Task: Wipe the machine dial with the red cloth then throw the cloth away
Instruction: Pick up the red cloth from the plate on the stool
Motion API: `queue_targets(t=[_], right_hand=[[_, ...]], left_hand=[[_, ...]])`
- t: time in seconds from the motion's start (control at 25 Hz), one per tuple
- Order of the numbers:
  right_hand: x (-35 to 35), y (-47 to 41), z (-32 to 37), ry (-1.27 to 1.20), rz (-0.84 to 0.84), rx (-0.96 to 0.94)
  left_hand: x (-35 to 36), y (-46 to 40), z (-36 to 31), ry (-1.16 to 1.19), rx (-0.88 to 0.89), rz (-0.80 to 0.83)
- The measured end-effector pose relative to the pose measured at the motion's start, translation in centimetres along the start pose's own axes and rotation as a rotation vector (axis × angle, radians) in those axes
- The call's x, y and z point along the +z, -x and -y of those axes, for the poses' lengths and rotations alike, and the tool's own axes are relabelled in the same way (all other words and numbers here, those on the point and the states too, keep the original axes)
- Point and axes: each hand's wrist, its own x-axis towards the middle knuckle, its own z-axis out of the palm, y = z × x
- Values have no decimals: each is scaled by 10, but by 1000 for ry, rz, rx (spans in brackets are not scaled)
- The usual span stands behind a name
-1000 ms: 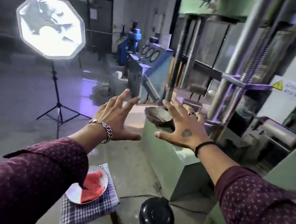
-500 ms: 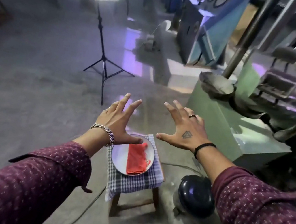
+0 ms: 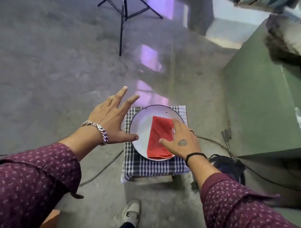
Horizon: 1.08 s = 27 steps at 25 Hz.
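Observation:
A folded red cloth (image 3: 158, 137) lies in a round white plate (image 3: 140, 122) on a small stool covered with a checked fabric (image 3: 149, 167). My right hand (image 3: 182, 142) hovers over the cloth's right side, fingers spread and pointing down at it, with the thumb over the cloth; I cannot tell whether it touches. My left hand (image 3: 112, 118) is spread open just left of the plate, thumb over its rim, holding nothing. The machine dial is out of view.
The green machine base (image 3: 264, 103) stands at the right with grey round parts (image 3: 289, 39) on top. A black round bin (image 3: 229, 168) sits on the floor right of the stool. Cables (image 3: 104, 167) run across the concrete floor. A black tripod (image 3: 123, 12) stands farther off. My shoe (image 3: 131, 212) is below.
The view has tilted down from the machine to the stool. Both hands have dropped towards the plate, and the right one now reaches over the red cloth.

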Motion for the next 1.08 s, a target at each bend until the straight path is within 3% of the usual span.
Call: queue_targets(t=[0.16, 0.28, 0.4, 0.52, 0.8, 1.08], right_hand=[[62, -53, -1, -356, -6, 341], [98, -75, 3, -340, -96, 500], [114, -82, 1, -423, -156, 530], [104, -74, -2, -656, -207, 430], [-21, -28, -14, -1081, -433, 190], [-220, 93, -66, -998, -718, -2]], left_hand=[[48, -17, 25, 7, -12, 27], [73, -27, 34, 12, -7, 42], [86, -34, 36, 19, -1, 53], [82, -38, 29, 28, 16, 79], [3, -62, -43, 8, 156, 5], [-142, -73, -194, 13, 404, -210]])
